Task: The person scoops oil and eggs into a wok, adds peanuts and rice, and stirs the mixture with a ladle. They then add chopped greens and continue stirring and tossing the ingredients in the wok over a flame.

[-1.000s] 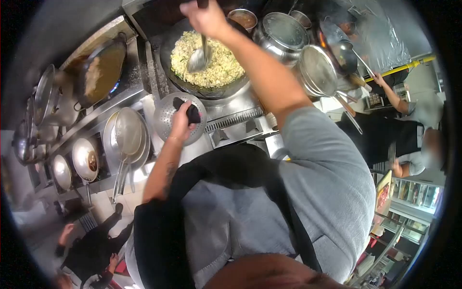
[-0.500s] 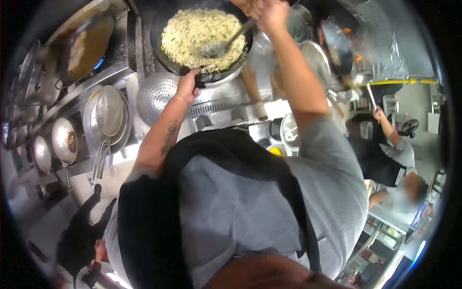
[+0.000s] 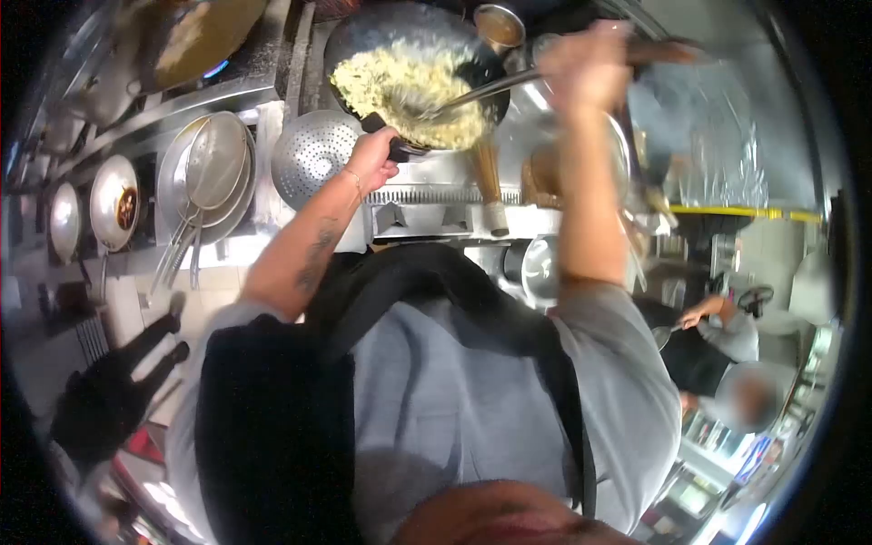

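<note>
Steel table, range type, runs across the top of view. On it:
- a perforated colander, just left of the wok holding rice
- stacked round strainers, left of the colander
- a pan of brown liquid behind them
- a small pot at the far edge

Grey short-slv shirt, blk apron straps; tattoo on L forearm, thin bracelet at L wrist.
</note>
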